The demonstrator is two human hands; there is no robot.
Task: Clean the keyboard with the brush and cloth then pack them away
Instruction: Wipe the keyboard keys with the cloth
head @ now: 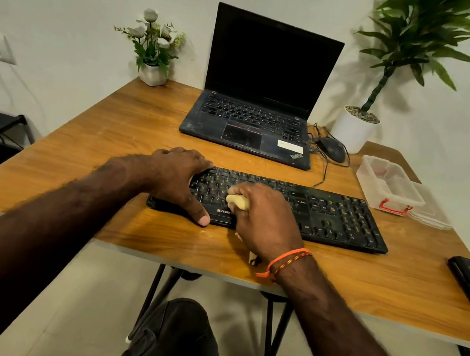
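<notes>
Black keyboard (330,215) flat on the wooden table, lengthwise along its near edge. Yellow cloth (237,201) bunched on the left-centre keys. Clear plastic box (389,185) open, just beyond the right end.

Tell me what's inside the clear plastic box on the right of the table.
The clear plastic box looks mostly bare inside; only a faint reddish smear shows through its far wall. Its lid lies beside it. No brush shows there.
</notes>
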